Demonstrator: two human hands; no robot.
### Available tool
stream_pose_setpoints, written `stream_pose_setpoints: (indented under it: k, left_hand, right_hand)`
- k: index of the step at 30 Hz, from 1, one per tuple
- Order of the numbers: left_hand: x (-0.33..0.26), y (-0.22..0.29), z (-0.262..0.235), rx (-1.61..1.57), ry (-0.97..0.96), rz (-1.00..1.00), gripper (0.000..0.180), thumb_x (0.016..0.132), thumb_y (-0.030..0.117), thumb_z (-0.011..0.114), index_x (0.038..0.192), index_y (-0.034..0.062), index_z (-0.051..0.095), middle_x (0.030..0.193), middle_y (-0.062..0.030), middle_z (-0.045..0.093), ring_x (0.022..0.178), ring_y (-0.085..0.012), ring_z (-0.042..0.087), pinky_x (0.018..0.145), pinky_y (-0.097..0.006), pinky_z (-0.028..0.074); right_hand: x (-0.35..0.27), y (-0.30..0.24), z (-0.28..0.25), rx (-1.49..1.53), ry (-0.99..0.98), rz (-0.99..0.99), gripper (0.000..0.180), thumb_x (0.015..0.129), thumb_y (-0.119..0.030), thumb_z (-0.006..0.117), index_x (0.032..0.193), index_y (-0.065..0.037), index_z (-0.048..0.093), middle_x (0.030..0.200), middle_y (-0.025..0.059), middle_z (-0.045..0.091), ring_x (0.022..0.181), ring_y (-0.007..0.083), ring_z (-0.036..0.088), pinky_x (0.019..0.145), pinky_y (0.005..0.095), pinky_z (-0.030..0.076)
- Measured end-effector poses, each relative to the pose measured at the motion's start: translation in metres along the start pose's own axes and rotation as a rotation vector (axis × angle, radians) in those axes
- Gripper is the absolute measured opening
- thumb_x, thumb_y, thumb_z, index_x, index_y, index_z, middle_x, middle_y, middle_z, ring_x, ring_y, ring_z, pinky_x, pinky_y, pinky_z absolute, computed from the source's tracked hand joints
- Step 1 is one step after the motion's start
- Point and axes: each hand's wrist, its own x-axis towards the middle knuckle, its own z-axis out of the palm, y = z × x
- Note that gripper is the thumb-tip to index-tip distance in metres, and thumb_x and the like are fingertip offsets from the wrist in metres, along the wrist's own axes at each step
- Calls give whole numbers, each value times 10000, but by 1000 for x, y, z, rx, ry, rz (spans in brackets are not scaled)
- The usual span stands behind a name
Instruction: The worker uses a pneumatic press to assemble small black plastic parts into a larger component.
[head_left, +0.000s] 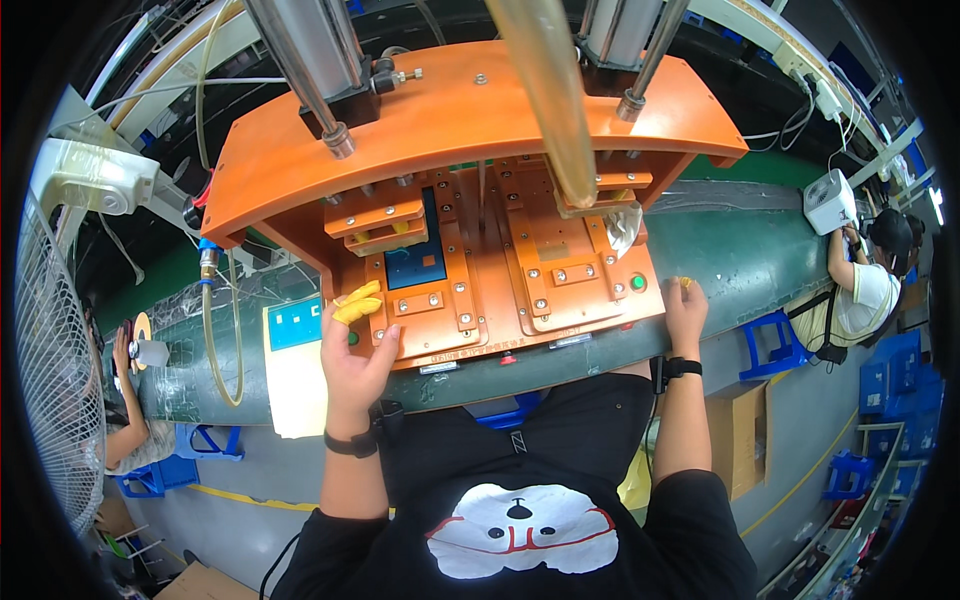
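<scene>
1. Orange press (470,105), 1 unit, on the green tabletop (725,235); it spans our centre toward 12 o'clock, with 2 bays side by side.
2. Dark blue panel (418,265), 1 piece: lies in the left bay, at 10 o'clock, partly under the raised left pressing block (375,215).
3. Left hand (357,368), at 8 o'clock by the press's front corner: thumb spread well apart from the fingers, yellow finger covers (358,302) worn; we see nothing gripped.
4. Right hand (686,315), at 3 o'clock, just beside the press's edge: fingers curled; we cannot tell whether they hold anything.
5. Hazard, in our judgement: pinched fingers, if the block drops while a hand reaches into a bay.
6. Hazard: a cracked or poorly pressed panel, if it sits skewed in its bay.
7. Hazard: white tissue (625,232), at 2 o'clock, could get trapped if it slips beneath the right block.
8. Container: cardboard box (738,435), at 4 o'clock; contents unreadable to us.
9. Containers: blue crates (895,375), near 3 o'clock at the rim; contents too small to tell.
</scene>
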Motion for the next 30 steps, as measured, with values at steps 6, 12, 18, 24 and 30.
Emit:
stream_pose_setpoints:
  k: [6, 12, 18, 24, 30]
  left_hand:
    - [-3, -6, -1, -13, 19, -18, 342, 816, 64, 808, 1125, 32, 665, 1280, -144, 664, 1232, -291, 547, 1066, -397, 419]
    - [-4, -4, -2, 7, -16, 21, 336, 850, 14, 783, 1145, 21, 622, 1345, -168, 623, 1250, -249, 549, 1055, -360, 448]
    - [-8, -11, -5, 18, -30, 45, 382, 854, 40, 806, 1180, 21, 608, 1362, -165, 599, 1239, -235, 547, 1037, -344, 453]
    - [-10, -11, -5, 3, -26, 18, 411, 847, 43, 817, 1200, 18, 607, 1377, -161, 591, 1243, -232, 546, 1038, -343, 452]
    - [-11, -12, -6, -7, -24, 48, 432, 832, 48, 833, 1201, 9, 612, 1364, -141, 556, 1229, -231, 551, 1025, -341, 458]
  right_hand:
    - [-1, -5, 1, 35, 23, -17, 233, 979, -205, 680, 896, 12, 696, 725, 109, 570, 636, 236, 539, 609, 376, 437]
    - [-1, 10, 4, 86, 6, 50, 241, 983, -205, 678, 898, 20, 688, 699, 84, 540, 627, 200, 493, 598, 361, 416]
    - [-1, 10, 3, 89, 1, 31, 237, 985, -201, 673, 897, 19, 680, 706, 90, 531, 626, 206, 489, 597, 364, 412]
    - [-1, 5, 1, 80, -11, 27, 257, 993, -210, 670, 889, 25, 675, 717, 115, 563, 638, 225, 521, 608, 374, 426]
    - [-1, 11, 2, 46, -14, 13, 264, 996, -214, 668, 888, 27, 672, 716, 120, 580, 642, 229, 529, 616, 378, 436]
